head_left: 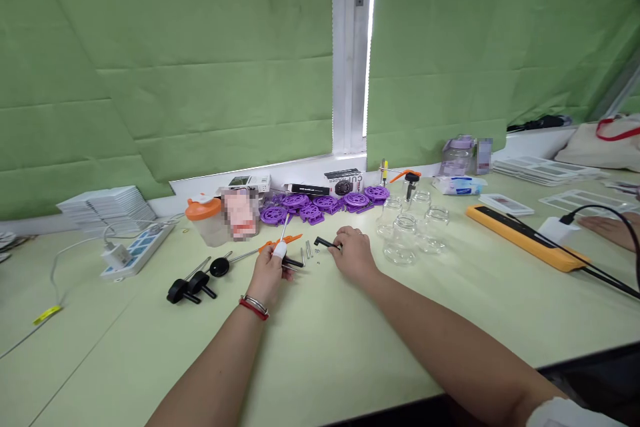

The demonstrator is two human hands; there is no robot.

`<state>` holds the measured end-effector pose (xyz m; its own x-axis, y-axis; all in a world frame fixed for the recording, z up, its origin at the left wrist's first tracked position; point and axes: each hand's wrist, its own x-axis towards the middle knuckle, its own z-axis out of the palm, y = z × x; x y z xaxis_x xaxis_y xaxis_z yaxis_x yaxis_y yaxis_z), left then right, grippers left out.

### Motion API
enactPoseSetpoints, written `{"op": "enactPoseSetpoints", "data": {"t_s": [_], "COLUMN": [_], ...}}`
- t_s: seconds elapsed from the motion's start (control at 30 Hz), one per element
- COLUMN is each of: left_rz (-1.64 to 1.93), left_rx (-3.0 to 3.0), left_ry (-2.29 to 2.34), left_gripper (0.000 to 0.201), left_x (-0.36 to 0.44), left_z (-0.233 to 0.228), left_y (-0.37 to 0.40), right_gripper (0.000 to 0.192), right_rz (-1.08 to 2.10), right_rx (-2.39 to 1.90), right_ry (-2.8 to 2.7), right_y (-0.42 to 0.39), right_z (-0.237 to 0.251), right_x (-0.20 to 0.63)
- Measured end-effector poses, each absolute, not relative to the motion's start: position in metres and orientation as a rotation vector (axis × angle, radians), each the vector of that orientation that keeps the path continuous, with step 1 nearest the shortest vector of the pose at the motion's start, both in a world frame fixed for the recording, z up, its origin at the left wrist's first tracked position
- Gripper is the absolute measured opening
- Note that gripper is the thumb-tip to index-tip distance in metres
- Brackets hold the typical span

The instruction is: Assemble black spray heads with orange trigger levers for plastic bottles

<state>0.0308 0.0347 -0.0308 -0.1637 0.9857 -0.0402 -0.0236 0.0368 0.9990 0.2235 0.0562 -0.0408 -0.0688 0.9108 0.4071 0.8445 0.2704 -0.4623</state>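
My left hand [269, 269] is closed around a white piece [281, 250] with a thin pale shaft pointing up and away. A black rod-like part [293, 262] sticks out to the right from the same hand. Between my right hand's [354, 252] fingertips is a small black crank-shaped part [326, 243], held just over the table. Several metal screws [309, 249] and tiny bits of hardware lie between the hands. Left of my left hand are black knobs with cranks [199, 282] on metal shafts. An orange paddle [285, 241] lies just beyond the left hand.
Purple plastic wheel-like parts [313, 208] are piled against the wall. Clear glass jars [400, 247] stand right of my right hand. An orange-lidded cup [206, 220] and a power strip [143, 252] are left. At right lie a yellow-black power bar [525, 237] and another person's hand [607, 228].
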Motion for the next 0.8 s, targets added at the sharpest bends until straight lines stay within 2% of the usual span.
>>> {"op": "enactPoseSetpoints", "data": {"t_s": [0.13, 0.37, 0.6, 0.8], "left_rz": [1.373, 1.359, 1.308, 1.215], "left_rx": [1.014, 1.020, 1.085, 1.182], "left_ry": [1.338, 1.268, 1.138, 1.142], "left_gripper": [0.024, 0.029, 0.033, 0.036], "left_x": [0.028, 0.027, 0.029, 0.028], "left_z": [-0.032, -0.036, -0.030, -0.032], "left_y": [0.037, 0.038, 0.033, 0.032], "right_gripper": [0.010, 0.005, 0.019, 0.022], "right_rz": [0.303, 0.398, 0.481, 0.498], "right_rx": [-1.460, -1.444, -1.204, -1.247], "right_ry": [-2.073, -2.067, -2.137, -2.116], "right_y": [0.038, 0.030, 0.032, 0.036], "right_z": [-0.034, -0.041, -0.044, -0.048], "right_x": [0.213, 0.202, 0.206, 0.209]}}
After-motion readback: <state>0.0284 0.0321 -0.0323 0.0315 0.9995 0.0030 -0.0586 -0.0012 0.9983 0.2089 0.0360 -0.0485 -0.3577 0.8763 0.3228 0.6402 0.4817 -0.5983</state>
